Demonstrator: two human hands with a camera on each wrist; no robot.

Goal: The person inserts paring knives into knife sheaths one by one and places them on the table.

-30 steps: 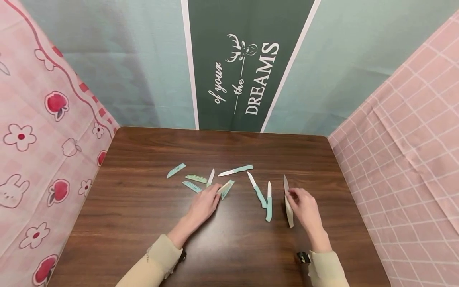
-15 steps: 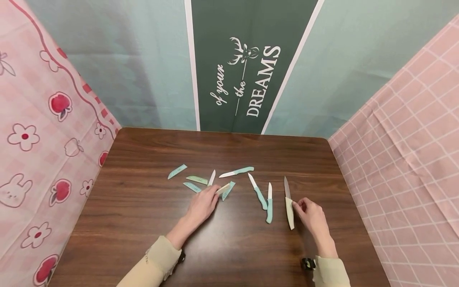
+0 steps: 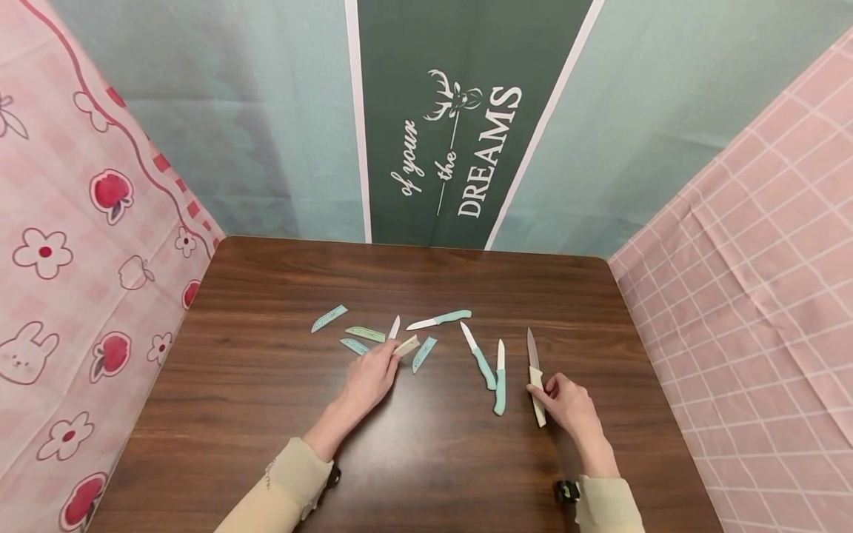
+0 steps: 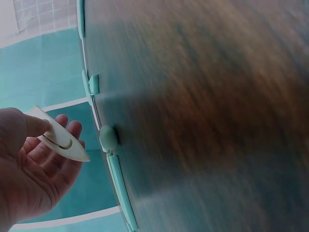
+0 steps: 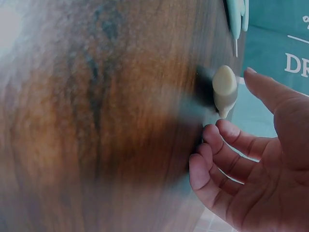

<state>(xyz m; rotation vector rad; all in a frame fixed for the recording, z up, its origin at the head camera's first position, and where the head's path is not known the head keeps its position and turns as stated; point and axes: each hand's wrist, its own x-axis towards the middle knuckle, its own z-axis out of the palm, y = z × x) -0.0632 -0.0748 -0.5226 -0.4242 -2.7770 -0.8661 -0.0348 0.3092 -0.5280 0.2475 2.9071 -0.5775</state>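
Note:
A cream blade sheath [image 3: 407,346] is pinched between the thumb and fingers of my left hand [image 3: 368,379]; its slot shows in the left wrist view. Close beyond that hand, a small knife's blade [image 3: 395,327] points away, its handle hidden in the head view. On the right, a cream-handled knife [image 3: 536,377] lies with its blade pointing away. My right hand [image 3: 571,403] is at its handle, thumb reaching over it and fingers loosely bent on the right side. In the right wrist view a gap shows between the thumb and the handle [image 5: 224,84].
Three mint-handled knives lie mid-table: one crosswise [image 3: 449,317], one slanted [image 3: 481,363], one upright in view [image 3: 500,381]. Blue sheaths [image 3: 329,318] and a green sheath [image 3: 365,334] lie left; another blue sheath [image 3: 424,355] lies right of my left hand. Fabric walls surround the brown table [image 3: 300,266].
My left hand has drawn slightly left with the cream sheath, away from the blue one. My right hand moved back from the knife's blade end, off to the right, then returned over its handle.

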